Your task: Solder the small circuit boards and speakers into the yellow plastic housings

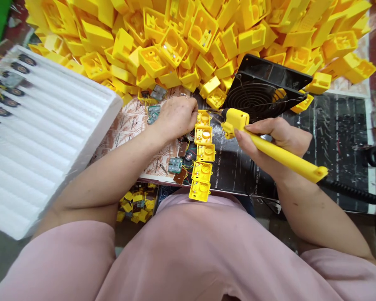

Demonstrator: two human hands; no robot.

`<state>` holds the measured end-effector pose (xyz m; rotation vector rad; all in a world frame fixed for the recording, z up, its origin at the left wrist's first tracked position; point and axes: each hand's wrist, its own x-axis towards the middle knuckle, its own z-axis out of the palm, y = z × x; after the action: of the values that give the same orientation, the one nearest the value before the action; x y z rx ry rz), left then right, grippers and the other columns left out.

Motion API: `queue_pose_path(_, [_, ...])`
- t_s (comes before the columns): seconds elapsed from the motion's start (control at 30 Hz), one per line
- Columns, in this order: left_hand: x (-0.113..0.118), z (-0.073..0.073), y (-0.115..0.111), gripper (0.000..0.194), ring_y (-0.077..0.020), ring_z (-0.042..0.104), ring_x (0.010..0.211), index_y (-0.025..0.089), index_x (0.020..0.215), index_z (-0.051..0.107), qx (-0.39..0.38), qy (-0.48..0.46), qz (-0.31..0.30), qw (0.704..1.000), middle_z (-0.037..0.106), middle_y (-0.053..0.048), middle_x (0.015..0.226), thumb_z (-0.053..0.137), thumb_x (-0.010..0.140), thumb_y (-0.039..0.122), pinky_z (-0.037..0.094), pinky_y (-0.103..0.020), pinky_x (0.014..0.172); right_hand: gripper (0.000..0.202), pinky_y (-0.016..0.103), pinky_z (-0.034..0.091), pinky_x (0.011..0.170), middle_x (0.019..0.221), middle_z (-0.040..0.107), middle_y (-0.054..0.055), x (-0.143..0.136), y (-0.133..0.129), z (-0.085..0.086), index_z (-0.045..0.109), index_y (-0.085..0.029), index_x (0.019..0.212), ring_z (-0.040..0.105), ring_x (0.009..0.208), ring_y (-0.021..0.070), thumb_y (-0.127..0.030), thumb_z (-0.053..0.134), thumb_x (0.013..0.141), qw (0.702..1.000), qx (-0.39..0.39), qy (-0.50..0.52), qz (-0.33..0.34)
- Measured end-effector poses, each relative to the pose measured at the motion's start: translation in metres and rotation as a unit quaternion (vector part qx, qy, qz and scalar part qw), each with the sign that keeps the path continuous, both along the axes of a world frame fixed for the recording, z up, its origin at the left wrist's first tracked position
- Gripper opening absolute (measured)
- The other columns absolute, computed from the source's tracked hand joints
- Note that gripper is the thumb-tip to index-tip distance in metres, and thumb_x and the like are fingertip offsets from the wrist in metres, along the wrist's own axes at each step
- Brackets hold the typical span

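Observation:
My right hand (272, 140) grips a yellow soldering gun (263, 146), its tip pointing left toward the topmost of several small yellow plastic cases (203, 118) set in a column. My left hand (179, 115) is closed beside that same case, fingers pressed together; whatever it pinches is hidden. More cases (206, 152) run down toward my body, the lowest reaching past the table edge. Left of the column lie a green circuit board (175, 165), a small round speaker (189, 156) and a brown board (180, 176), joined by thin wires.
A large heap of yellow cases (172, 46) fills the back of the table. A black fan (253, 94) leans in front of it. At left, a white ribbed foam tray (59, 113) carries round speakers (20, 67). Below the table edge sits a pile of yellow parts (141, 205).

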<state>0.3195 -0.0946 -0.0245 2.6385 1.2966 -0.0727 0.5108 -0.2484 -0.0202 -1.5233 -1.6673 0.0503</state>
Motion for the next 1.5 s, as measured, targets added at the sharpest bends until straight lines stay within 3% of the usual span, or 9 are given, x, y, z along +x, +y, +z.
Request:
queue_pose_path(0.13, [-0.001,0.002,0.000,0.035,-0.0351,0.070,0.113,0.014,0.115,0.074,-0.001,0.001,-0.001,1.000,0.076,-0.018,0.116,0.046,0.096,0.023,0.052,-0.045,0.099,0.017,0.028,0.056,0.053,0.080,0.077,-0.002,0.001,-0.008,-0.005,0.071,-0.028,0.094,0.070,0.060,0.0153,-0.041,0.081,0.089,0.995,0.093,-0.011,-0.039])
queue_pose_path(0.3, [-0.002,0.000,0.001,0.032,-0.0320,0.071,0.108,0.017,0.109,0.076,0.013,-0.013,-0.009,1.000,0.077,-0.014,0.110,0.048,0.094,0.024,0.052,-0.042,0.096,0.040,0.028,0.062,0.058,0.093,0.080,-0.001,0.002,-0.022,-0.005,0.069,-0.033,0.128,0.074,0.064,0.0155,-0.040,0.080,0.090,0.998,0.042,0.018,-0.032])
queue_pose_path(0.47, [-0.005,-0.001,0.005,0.033,-0.0316,0.072,0.109,0.016,0.112,0.076,0.007,-0.018,-0.013,1.000,0.077,-0.013,0.110,0.049,0.094,0.024,0.053,-0.042,0.096,0.032,0.030,0.064,0.061,0.106,0.082,0.003,-0.002,-0.033,0.004,0.074,-0.032,0.122,0.077,0.072,0.0187,-0.034,0.078,0.091,0.995,0.073,0.037,-0.049])
queue_pose_path(0.7, [-0.054,0.013,0.019,0.050,-0.0260,0.069,0.119,0.018,0.146,0.058,-0.118,-0.066,-0.082,0.987,0.073,-0.010,0.129,0.046,0.100,0.034,0.052,-0.039,0.107,0.035,0.032,0.059,0.057,0.098,0.082,-0.003,0.012,-0.057,-0.007,0.076,-0.037,0.123,0.074,0.066,0.0176,-0.034,0.080,0.088,0.988,0.095,0.074,-0.095])
queue_pose_path(0.8, [-0.077,0.018,0.004,0.057,-0.0292,0.060,0.137,0.020,0.153,0.052,-0.154,-0.051,-0.179,0.970,0.058,-0.013,0.154,0.047,0.103,0.047,0.047,-0.043,0.117,0.040,0.033,0.056,0.054,0.094,0.082,-0.002,0.019,-0.067,-0.011,0.076,-0.037,0.124,0.072,0.062,0.0180,-0.033,0.083,0.085,0.988,0.088,0.079,-0.097])
queue_pose_path(0.97, [-0.093,0.011,-0.038,0.095,-0.0439,0.018,0.164,0.018,0.165,0.033,-0.087,-0.012,-0.311,0.946,0.012,-0.023,0.178,0.076,0.089,0.055,0.031,-0.058,0.130,0.039,0.033,0.052,0.051,0.085,0.081,-0.002,0.024,-0.078,-0.012,0.078,-0.038,0.121,0.069,0.058,0.0174,-0.033,0.084,0.083,0.983,0.113,0.082,-0.120])
queue_pose_path(1.07, [-0.085,-0.002,-0.050,0.086,-0.0460,0.018,0.163,0.012,0.157,0.042,-0.019,-0.045,-0.313,0.948,0.017,-0.028,0.175,0.077,0.088,0.048,0.026,-0.064,0.131,0.037,0.033,0.052,0.050,0.084,0.080,0.000,0.023,-0.082,-0.012,0.079,-0.036,0.119,0.070,0.059,0.0183,-0.034,0.084,0.083,0.981,0.103,0.081,-0.143])
queue_pose_path(1.3, [-0.061,-0.023,-0.042,0.045,-0.0443,0.046,0.148,0.008,0.126,0.064,0.040,-0.115,-0.264,0.957,0.048,-0.029,0.156,0.068,0.087,0.028,0.045,-0.063,0.119,0.034,0.036,0.056,0.054,0.083,0.080,0.002,0.023,-0.094,-0.013,0.080,-0.033,0.116,0.070,0.057,0.0193,-0.036,0.084,0.083,0.979,0.125,0.084,-0.140])
queue_pose_path(1.5, [-0.108,-0.012,-0.045,0.020,-0.0292,0.067,0.126,0.015,0.101,0.073,0.051,-0.142,-0.252,0.956,0.064,-0.018,0.142,0.057,0.088,0.016,0.058,-0.044,0.105,0.036,0.033,0.054,0.053,0.082,0.080,0.002,0.021,-0.103,-0.015,0.080,-0.033,0.118,0.070,0.057,0.0187,-0.034,0.084,0.083,0.979,0.145,0.079,-0.121])
